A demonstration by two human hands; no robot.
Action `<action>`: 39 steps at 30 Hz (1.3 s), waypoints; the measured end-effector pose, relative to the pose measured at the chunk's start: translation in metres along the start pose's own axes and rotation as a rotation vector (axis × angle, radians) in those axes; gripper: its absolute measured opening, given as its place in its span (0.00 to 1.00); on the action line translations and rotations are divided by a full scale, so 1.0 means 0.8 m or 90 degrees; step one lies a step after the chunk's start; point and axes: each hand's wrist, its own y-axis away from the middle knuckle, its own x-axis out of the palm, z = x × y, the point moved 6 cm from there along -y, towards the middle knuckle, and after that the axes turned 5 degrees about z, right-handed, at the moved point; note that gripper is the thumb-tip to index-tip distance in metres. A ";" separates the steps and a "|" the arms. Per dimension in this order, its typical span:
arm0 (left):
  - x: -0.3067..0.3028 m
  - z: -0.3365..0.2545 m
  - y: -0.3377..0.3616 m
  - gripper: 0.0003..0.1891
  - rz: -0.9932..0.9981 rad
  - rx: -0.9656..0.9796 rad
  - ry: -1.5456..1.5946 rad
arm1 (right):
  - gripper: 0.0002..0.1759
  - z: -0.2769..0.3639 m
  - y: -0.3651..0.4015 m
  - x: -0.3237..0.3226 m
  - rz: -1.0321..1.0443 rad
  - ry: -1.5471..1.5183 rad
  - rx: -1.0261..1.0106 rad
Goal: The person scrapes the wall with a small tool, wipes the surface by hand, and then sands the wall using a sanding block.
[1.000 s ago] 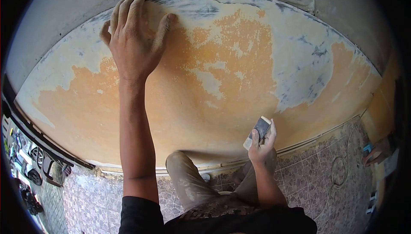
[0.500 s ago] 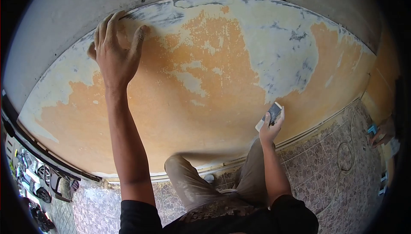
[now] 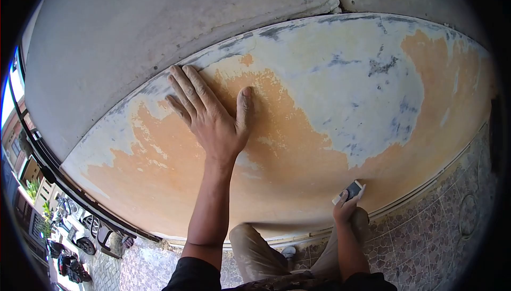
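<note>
Your left hand point(image 3: 215, 126) lies palm down near the top edge of a broad, curved wall point(image 3: 298, 179), fingers stretched out and thumb wide apart, the fingertips greyed with dust. Your right hand point(image 3: 345, 211), lower and nearer your body, grips a small block point(image 3: 351, 190) with a dark grey face and pale ends; whether it touches the wall, you cannot tell from here. The wall's surface looks only partly stripped: a large pale patch with bluish-grey smudges spreads between and above your hands, reaching the top edge, and a thinner pale strip runs beyond your left fingers. Orange covers much of the rest, below your left palm, around the block and beyond the right hand, its borders ragged and flecked. Above your left fingers is a plain grey surface point(image 3: 159, 19); beneath your right hand, patterned floor tiles point(image 3: 415, 243).
</note>
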 end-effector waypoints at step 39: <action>0.036 -0.015 0.345 0.64 0.432 -0.123 0.030 | 0.34 -0.066 0.002 0.018 -0.073 -0.293 0.355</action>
